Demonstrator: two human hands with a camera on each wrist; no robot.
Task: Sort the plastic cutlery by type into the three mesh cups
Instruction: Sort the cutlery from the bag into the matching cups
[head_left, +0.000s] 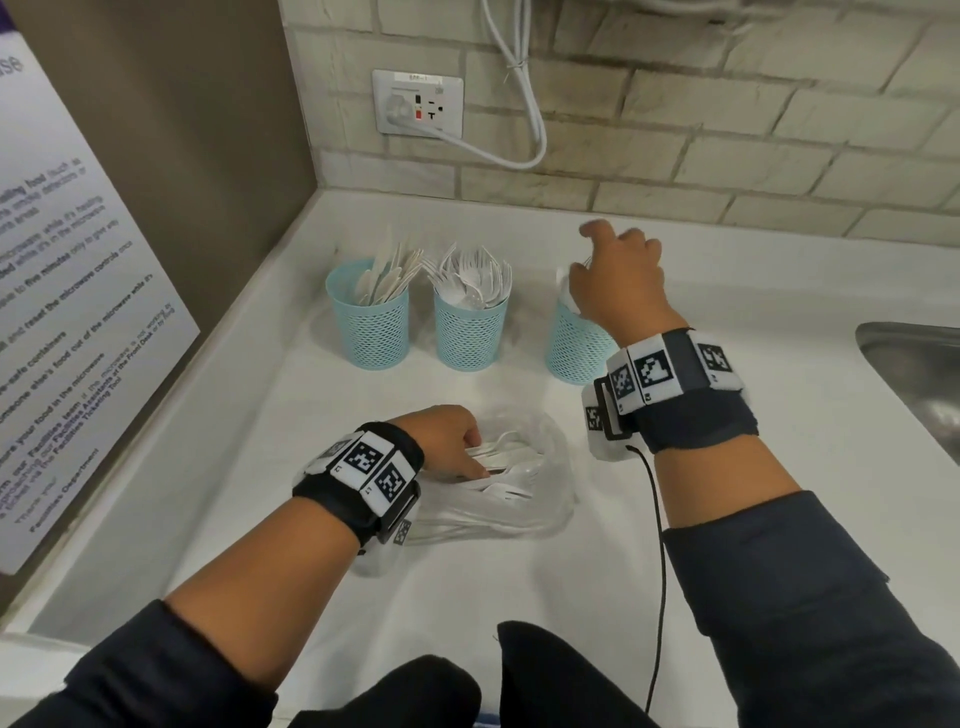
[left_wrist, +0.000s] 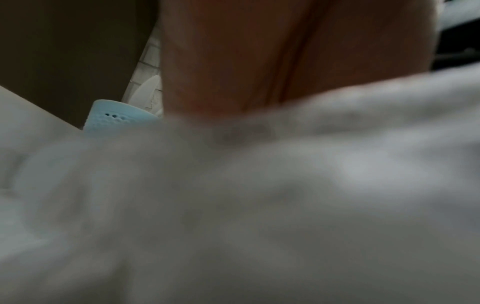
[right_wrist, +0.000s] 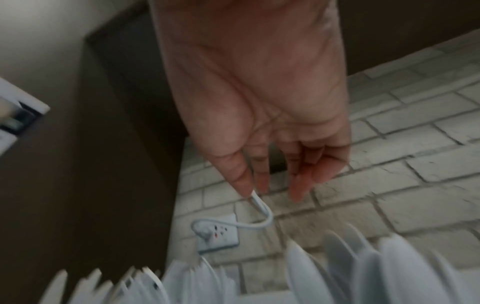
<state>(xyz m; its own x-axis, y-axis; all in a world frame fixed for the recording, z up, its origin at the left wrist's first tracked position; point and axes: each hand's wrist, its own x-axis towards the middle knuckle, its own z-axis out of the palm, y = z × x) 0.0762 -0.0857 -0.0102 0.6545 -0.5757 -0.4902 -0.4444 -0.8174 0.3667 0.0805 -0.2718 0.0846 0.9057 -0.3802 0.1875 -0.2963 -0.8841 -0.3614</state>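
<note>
Three light blue mesh cups stand in a row on the white counter (head_left: 727, 322). The left cup (head_left: 370, 325) holds white knives and the middle cup (head_left: 470, 330) holds forks. My right hand (head_left: 584, 252) hovers over the right cup (head_left: 574, 351) and hides most of its contents. In the right wrist view this hand (right_wrist: 275, 191) hangs with relaxed fingers and holds nothing, above blurred white cutlery tops (right_wrist: 337, 267). My left hand (head_left: 475, 452) reaches into a clear plastic bag (head_left: 550, 499) and pinches white plastic cutlery (head_left: 511, 475) between thumb and fingers. The left wrist view shows only blurred bag, palm (left_wrist: 259, 61) and a cup (left_wrist: 111, 119).
A steel sink (head_left: 914, 374) sits at the right edge. A brick wall at the back carries an outlet (head_left: 418, 101) with a white cord (head_left: 535, 119). A printed notice (head_left: 67, 312) hangs on the left wall. A black cable (head_left: 657, 519) trails from my right wrist.
</note>
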